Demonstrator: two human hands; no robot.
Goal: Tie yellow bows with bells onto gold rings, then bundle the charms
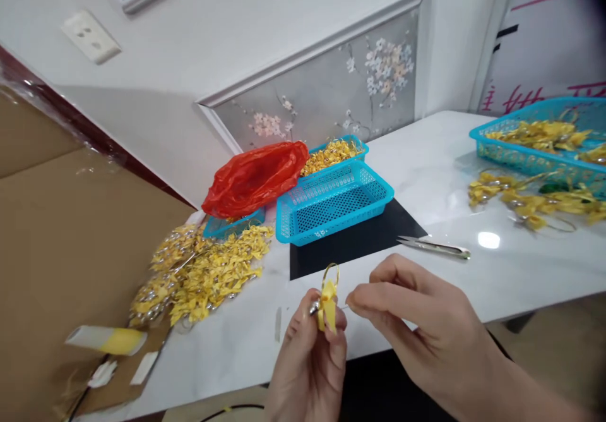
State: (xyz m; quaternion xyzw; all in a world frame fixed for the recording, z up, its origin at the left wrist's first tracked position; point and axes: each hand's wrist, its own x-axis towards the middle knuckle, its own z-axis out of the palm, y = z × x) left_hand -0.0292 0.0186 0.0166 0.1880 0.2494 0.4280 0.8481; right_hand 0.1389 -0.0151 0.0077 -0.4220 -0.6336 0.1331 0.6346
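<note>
My left hand [305,359] is closed around a small yellow ribbon bow [327,308]. A thin gold wire loop [331,273] rises from the top of the bow, and a shiny silver bead [314,308] sits at its left side by my thumb. Just to the right, my right hand [416,321] is closed in a pinch, its fingertips a short way from the bow. A faint thin line shows near those fingertips, too fine to name. Beyond my right hand, metal thread snips [434,246] lie on the white table [502,277].
A blue basket [334,210] stands on a black sheet [350,245]. Behind are a red plastic bag [255,179] and a basket of gold pieces [334,153]. Yellow bows [218,270] are heaped at left, beside cardboard [71,239]. Another blue basket [483,141] holds bows at right.
</note>
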